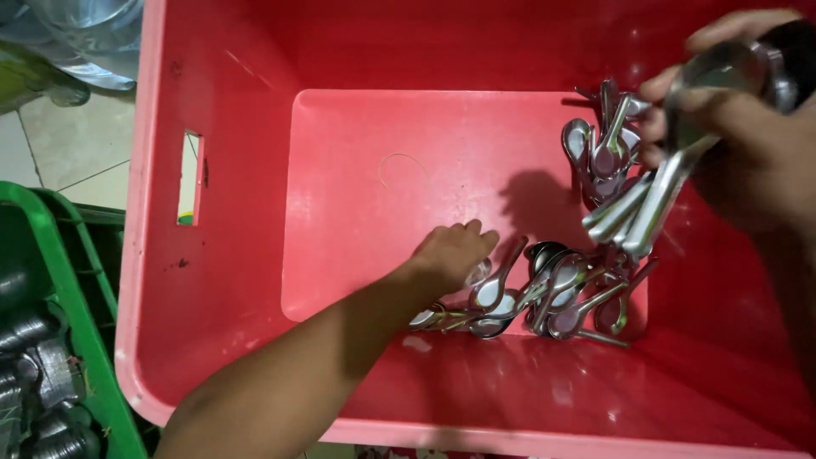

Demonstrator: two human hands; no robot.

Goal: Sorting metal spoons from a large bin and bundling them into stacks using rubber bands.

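Two hands over spoons: left hand (450, 252) reaching down, right hand (748, 127) gripping a bunch (637, 212).

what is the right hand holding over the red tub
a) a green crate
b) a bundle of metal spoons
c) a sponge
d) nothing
b, the right hand grips a bundle of metal spoons, handles pointing down over the red tub, while the left hand reaches the loose spoons on its bottom.
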